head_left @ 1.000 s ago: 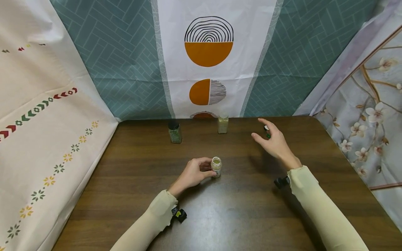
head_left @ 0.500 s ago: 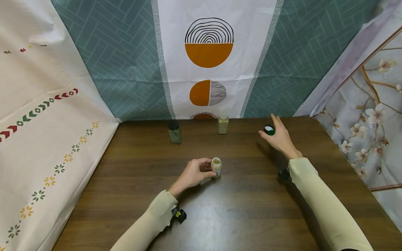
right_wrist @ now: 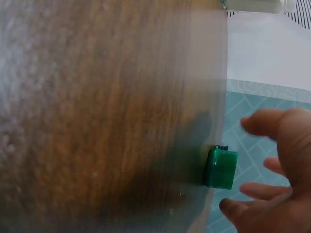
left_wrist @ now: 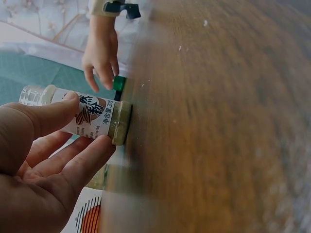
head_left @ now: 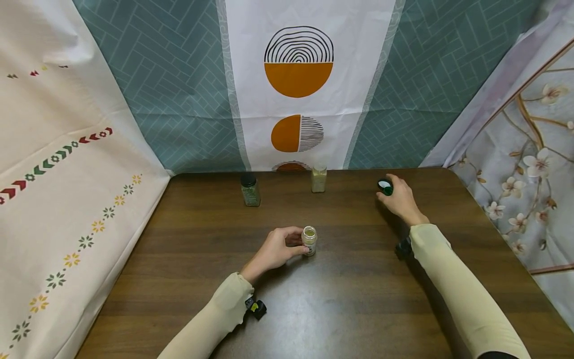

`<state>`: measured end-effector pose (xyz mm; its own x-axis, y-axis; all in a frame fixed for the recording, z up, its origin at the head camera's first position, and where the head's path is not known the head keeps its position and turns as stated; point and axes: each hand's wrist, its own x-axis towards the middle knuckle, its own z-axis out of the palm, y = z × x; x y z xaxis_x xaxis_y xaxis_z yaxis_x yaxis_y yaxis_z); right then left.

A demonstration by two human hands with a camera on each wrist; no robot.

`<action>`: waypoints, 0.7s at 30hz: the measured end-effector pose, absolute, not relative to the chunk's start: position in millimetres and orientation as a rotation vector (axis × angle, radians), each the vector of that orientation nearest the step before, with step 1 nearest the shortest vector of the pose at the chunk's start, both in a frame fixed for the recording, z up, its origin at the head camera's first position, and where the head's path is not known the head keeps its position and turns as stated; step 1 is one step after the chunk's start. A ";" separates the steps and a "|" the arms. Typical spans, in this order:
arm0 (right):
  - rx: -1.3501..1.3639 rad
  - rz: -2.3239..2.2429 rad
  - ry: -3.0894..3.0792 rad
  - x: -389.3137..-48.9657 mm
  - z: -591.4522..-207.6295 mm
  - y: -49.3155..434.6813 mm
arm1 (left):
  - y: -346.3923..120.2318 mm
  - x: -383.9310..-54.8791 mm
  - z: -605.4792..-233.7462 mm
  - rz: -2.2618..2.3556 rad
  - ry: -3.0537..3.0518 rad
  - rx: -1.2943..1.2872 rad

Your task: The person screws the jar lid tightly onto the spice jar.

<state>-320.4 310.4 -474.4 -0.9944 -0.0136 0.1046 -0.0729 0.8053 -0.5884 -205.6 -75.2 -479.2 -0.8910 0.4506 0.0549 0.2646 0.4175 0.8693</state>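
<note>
My left hand (head_left: 274,248) holds a small clear spice jar (head_left: 310,244) upright on the table, thumb on one side and fingers on the other. The jar has no lid, carries a white label with printed characters (left_wrist: 92,115), and contains a greenish-yellow powder. At the back right, my right hand (head_left: 402,202) reaches round a green cap (right_wrist: 222,169) with thumb and fingers spread apart. In the right wrist view, a gap shows between the fingertips and that cap. A black cap (head_left: 383,183) with a white inside lies right behind the green one, mostly hidden in the right wrist view.
A black-lidded jar of green flakes (head_left: 251,192) stands at the back left of the brown wooden table (head_left: 202,239). Near the back edge stands a lidless jar of pale powder (head_left: 319,180). Patterned cloths (head_left: 188,99) hang behind and at both sides.
My right hand has moved right and back to the caps, and its fingers have drawn in closer around the green one. The left hand and its jar have stayed put.
</note>
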 end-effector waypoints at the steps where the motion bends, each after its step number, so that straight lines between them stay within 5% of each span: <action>1: 0.062 0.941 -2.898 -320.4 -474.6 310.5 | -75.3 -205.6 -479.3 1.472 2.481 0.635; 21: 0.020 0.901 -2.958 -316.7 -479.0 313.8 | -76.1 -206.7 -481.6 1.485 2.475 0.649</action>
